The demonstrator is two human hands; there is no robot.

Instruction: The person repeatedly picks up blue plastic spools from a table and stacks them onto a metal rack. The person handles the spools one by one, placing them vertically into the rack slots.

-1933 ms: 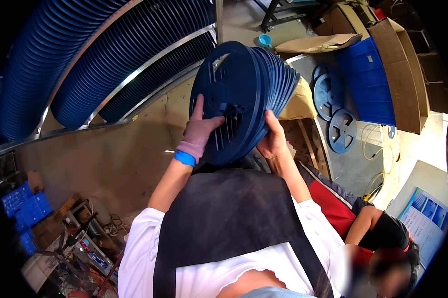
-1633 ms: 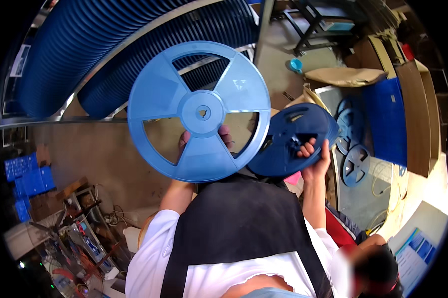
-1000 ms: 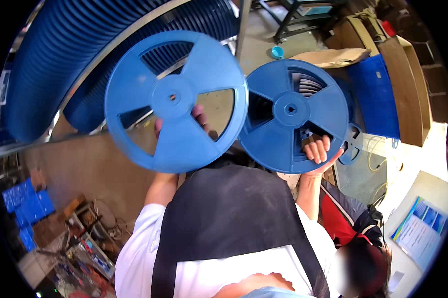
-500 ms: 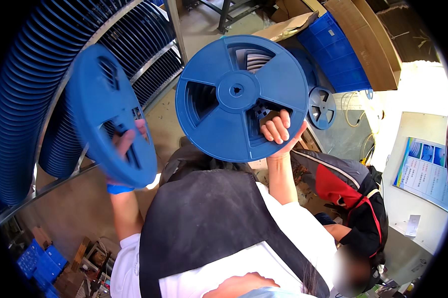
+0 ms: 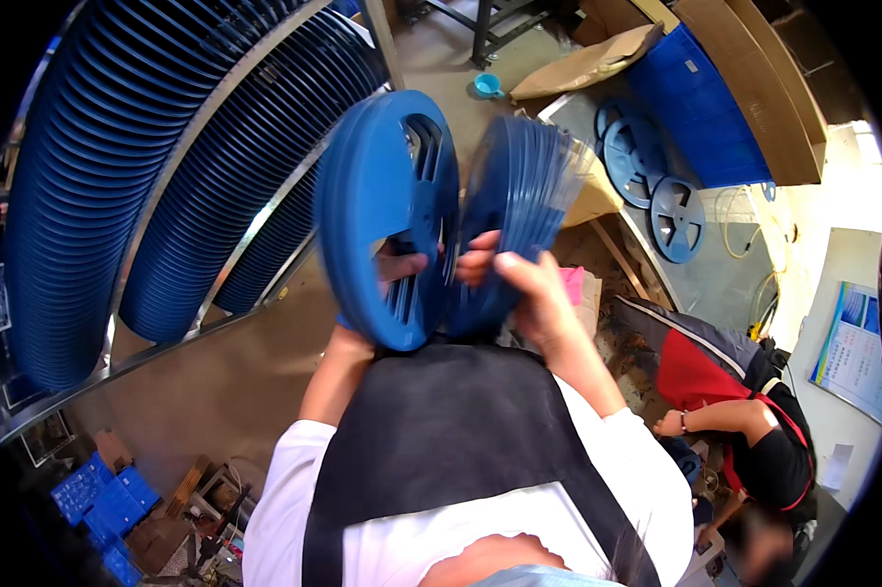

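Note:
My left hand grips a blue plastic reel, its fingers passing through one of the reel's cut-out windows. This reel stands on edge in front of my chest, slightly blurred. Beside it on the right, a stack of several blue reels is held on edge by my right hand. Its fingers reach in toward the gap between the two, and the thumb lies along the stack's near side. The stack's upper edges are smeared by motion. Near my fingers the held reel and the stack almost meet; I cannot tell whether they touch.
A metal rack with long rows of blue reels fills the left. Loose reels lie on a surface at right, near a blue crate and cardboard. A co-worker's arm shows at lower right. Blue bins stand lower left.
The left reel has moved right, toward the middle. The right-hand stack has turned from facing me to edge-on, and both are now close together. The co-worker's arm has come further into view.

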